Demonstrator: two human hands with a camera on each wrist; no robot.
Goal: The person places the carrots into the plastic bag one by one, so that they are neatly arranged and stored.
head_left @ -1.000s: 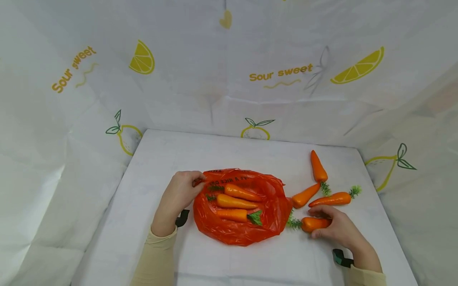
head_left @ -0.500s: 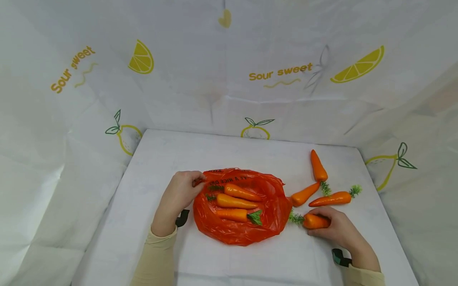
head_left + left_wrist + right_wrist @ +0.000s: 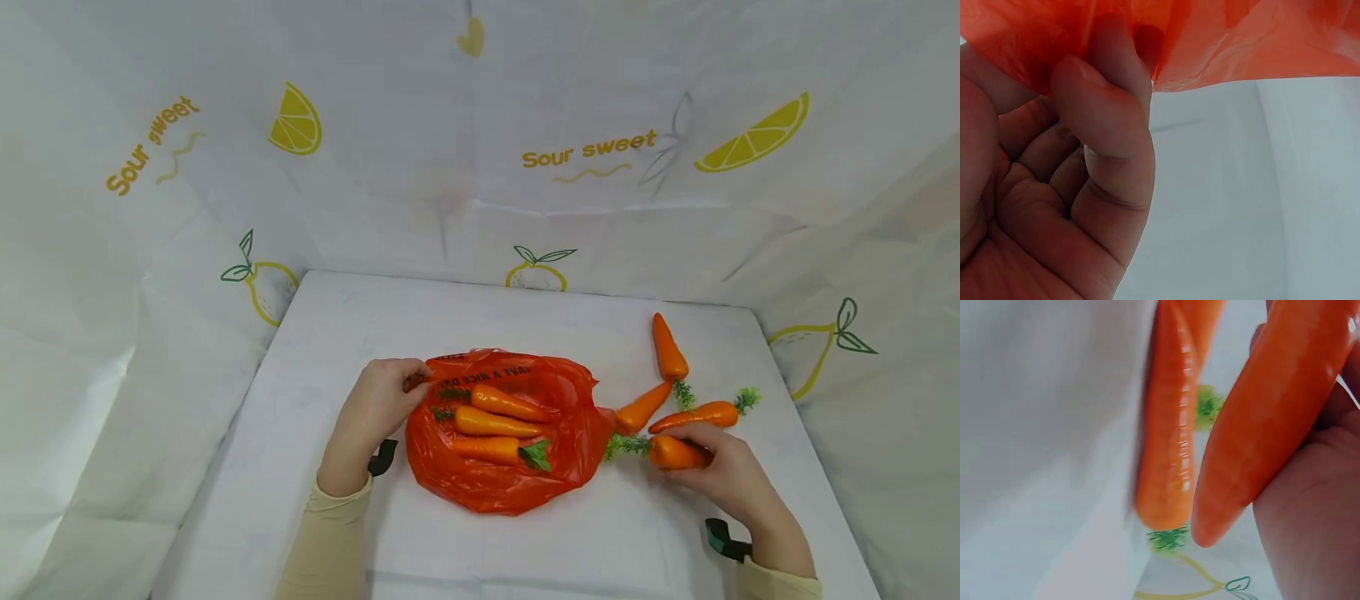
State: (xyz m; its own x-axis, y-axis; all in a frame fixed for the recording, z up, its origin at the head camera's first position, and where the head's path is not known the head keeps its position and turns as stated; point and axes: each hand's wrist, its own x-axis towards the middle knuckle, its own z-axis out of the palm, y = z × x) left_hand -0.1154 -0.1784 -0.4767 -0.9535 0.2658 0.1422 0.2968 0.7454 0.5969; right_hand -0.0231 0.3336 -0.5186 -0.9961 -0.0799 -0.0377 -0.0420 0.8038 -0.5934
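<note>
An orange-red plastic bag (image 3: 491, 496) lies with its mouth spread wide, dark print on its far inner side. Inside it are three carrots, among them a middle one (image 3: 495, 423) and a near one (image 3: 487, 451). My left hand (image 3: 377, 410) pinches the bag's left rim; in the left wrist view thumb and finger meet on the thin plastic (image 3: 1241, 44). Right of the bag, my right hand (image 3: 738, 483) grips a carrot (image 3: 675, 453) by its body, leafy top toward the bag. The right wrist view shows this carrot (image 3: 1272, 419) in front of another.
Three more carrots lie right of the bag: one at the back (image 3: 667, 350), one beside the bag (image 3: 642, 408), and one (image 3: 712, 413) just beyond my right hand. The white table (image 3: 360, 308) is bordered by hanging lemon-print sheeting (image 3: 420, 183).
My right hand has taken a firmer hold of its carrot and moved it slightly up and right in the head view. My left hand stays on the bag's rim.
</note>
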